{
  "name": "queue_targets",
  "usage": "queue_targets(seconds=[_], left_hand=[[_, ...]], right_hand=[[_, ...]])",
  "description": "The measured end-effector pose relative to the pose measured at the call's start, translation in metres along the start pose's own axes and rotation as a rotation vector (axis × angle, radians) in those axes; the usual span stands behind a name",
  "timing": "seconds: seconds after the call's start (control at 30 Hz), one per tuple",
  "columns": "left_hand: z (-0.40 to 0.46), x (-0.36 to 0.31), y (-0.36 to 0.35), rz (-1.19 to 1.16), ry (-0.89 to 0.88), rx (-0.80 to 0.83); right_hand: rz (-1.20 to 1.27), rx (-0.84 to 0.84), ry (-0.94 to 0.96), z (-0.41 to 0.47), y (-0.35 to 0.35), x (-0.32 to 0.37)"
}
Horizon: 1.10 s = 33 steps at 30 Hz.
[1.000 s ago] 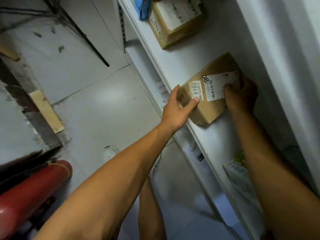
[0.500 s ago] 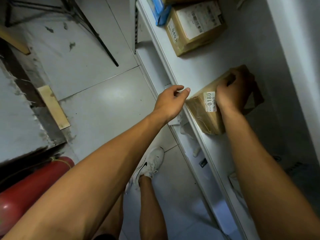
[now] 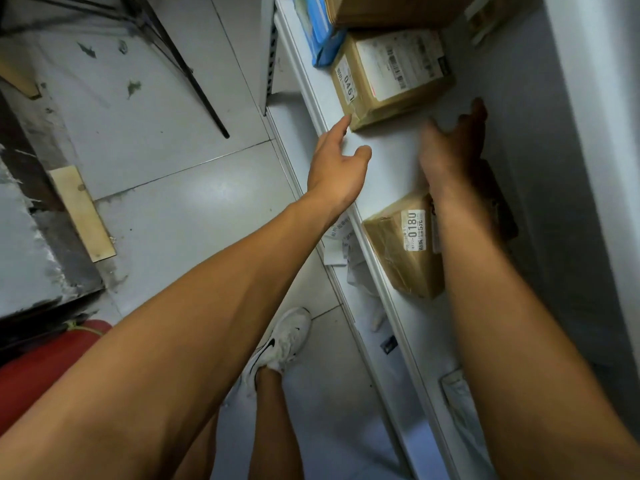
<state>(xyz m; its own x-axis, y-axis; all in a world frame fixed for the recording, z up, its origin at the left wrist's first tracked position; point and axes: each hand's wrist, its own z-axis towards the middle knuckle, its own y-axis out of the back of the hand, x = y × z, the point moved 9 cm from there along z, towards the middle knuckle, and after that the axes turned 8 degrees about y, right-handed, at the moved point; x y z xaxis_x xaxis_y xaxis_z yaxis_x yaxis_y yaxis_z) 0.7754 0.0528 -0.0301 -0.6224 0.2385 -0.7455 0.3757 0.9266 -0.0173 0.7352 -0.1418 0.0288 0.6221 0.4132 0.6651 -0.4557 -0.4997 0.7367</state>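
A brown parcel labelled 0180 (image 3: 405, 247) stands on the white shelf (image 3: 394, 161), partly hidden under my right forearm. Farther along the shelf lies a brown parcel labelled 0461 (image 3: 388, 74) with a white shipping label on top. My left hand (image 3: 337, 161) is open over the shelf's front edge, its fingertip near the 0461 parcel's lower corner. My right hand (image 3: 453, 143) hovers open above the bare shelf between the two parcels, holding nothing.
A blue packet (image 3: 325, 39) and another carton (image 3: 391, 8) sit beyond the 0461 parcel. A white bag (image 3: 460, 396) lies on the shelf near me. Paper slips (image 3: 341, 237) hang below the shelf edge. A red cylinder (image 3: 41, 368) lies on the floor at left.
My right hand let go of the 0180 parcel and moved forward along the shelf. My left hand also moved forward, toward the 0461 parcel. The 0180 parcel now stands alone.
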Motion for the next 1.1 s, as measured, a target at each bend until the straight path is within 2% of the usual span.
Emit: queue_targets(seconds=[0.1, 0.27, 0.37, 0.5, 0.6, 0.77, 0.93, 1.0, 1.03, 1.1], left_hand=[[0.013, 0.0, -0.001, -0.051, 0.017, 0.024], [0.028, -0.004, 0.006, -0.084, 0.069, 0.102], [0.025, -0.011, 0.012, -0.093, 0.084, 0.112], [0.018, -0.009, 0.027, -0.065, 0.056, 0.043], [0.014, 0.0, 0.053, -0.056, 0.038, -0.032], [-0.002, 0.043, 0.09, -0.316, 0.217, 0.043], [-0.033, 0.101, 0.134, -0.54, 0.33, 0.005], [-0.048, 0.122, 0.147, -0.64, 0.344, 0.053], [-0.056, 0.128, 0.15, -0.687, 0.342, 0.087], [-0.073, 0.135, 0.154, -0.729, 0.33, 0.146]], right_hand=[[0.132, -0.057, -0.049, 0.03, -0.013, 0.008], [0.211, 0.036, -0.054, 0.054, -0.042, 0.01], [0.13, -0.02, -0.038, 0.044, -0.036, 0.008], [0.203, -0.048, -0.07, 0.004, -0.028, -0.006], [0.24, 0.023, -0.086, -0.024, -0.028, -0.011], [0.11, 0.244, 0.085, -0.057, -0.047, 0.022], [0.247, 0.391, 0.076, -0.106, -0.079, 0.036], [0.327, 0.419, 0.031, -0.129, -0.093, 0.032], [0.401, 0.439, -0.049, -0.143, -0.104, 0.026], [0.618, 0.503, -0.325, -0.179, -0.127, 0.011]])
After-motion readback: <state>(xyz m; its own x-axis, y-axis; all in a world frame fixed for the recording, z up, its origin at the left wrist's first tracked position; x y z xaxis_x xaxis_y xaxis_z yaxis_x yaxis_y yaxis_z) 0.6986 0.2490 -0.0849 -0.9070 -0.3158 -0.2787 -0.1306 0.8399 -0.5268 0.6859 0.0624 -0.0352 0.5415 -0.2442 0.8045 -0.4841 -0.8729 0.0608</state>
